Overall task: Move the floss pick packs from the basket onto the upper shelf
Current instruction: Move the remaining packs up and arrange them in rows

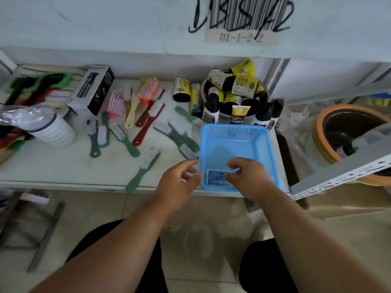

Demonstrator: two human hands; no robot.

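Note:
A light blue mesh basket (234, 142) stands on the white lower shelf near its front edge. One floss pick pack (215, 177) with a blue label lies flat in the basket's near left corner. My right hand (248, 178) is inside the basket, its loosely curled fingers hovering over the pack's right side; I cannot tell whether they touch it. My left hand (178, 182) hovers just outside the basket's near left wall, fingers loosely curled and holding nothing. The upper shelf's front face (127, 24) with a barcode label fills the top of the view.
Several brushes (146, 163) and hairbrushes (148, 87) lie scattered on the shelf left of the basket. A bowl of yellow-and-black tubes and bottles (234, 92) stands right behind it. A black box (93, 92), a wrapped stack of cups (50, 125), and an orange-rimmed pot (347, 134) at right.

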